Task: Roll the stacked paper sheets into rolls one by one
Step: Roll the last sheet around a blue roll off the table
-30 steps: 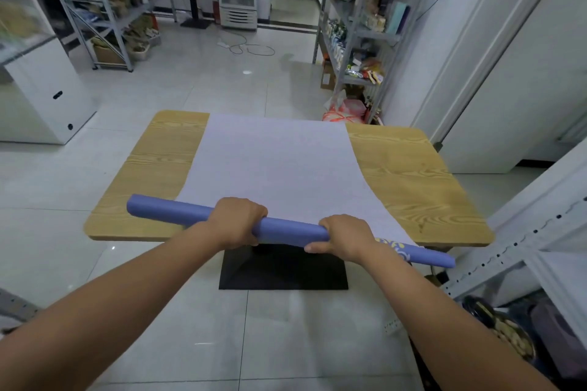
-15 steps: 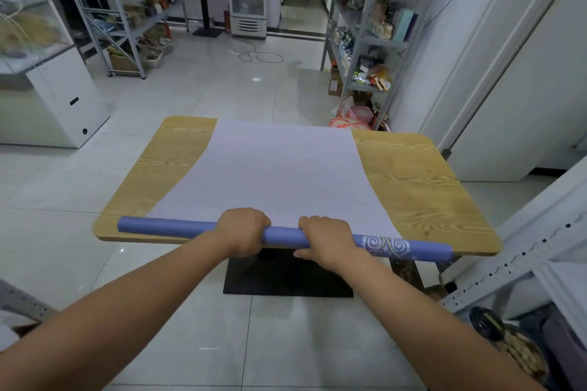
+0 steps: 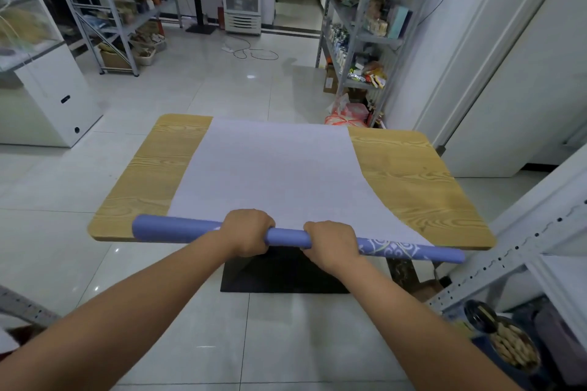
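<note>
At the near edge of a pale wooden table with rounded corners [image 3: 413,174], seen from the head camera, a person works a long blue-violet paper roll [image 3: 178,227] marked with white swirls toward its right end. The roll lies along that near edge, and its right tip juts just past the table's near right side. Beyond it, a pale lilac-white sheet of paper [image 3: 276,168] lies flat across the middle of the table and reaches the far edge.

By the look of it, the job is at an early stage: only a slim tube is wound, and most of the sheet's length remains to be taken up. Whether more sheets lie under the flat one cannot be told.

Both hands are clamped on the roll near its middle, close together. The left hand [image 3: 246,232] wraps over the top with its fingers curled round the tube; the right hand [image 3: 332,241] grasps it the same way, just beside the patterned section. The table's black base [image 3: 279,273] shows below the hands.
</note>
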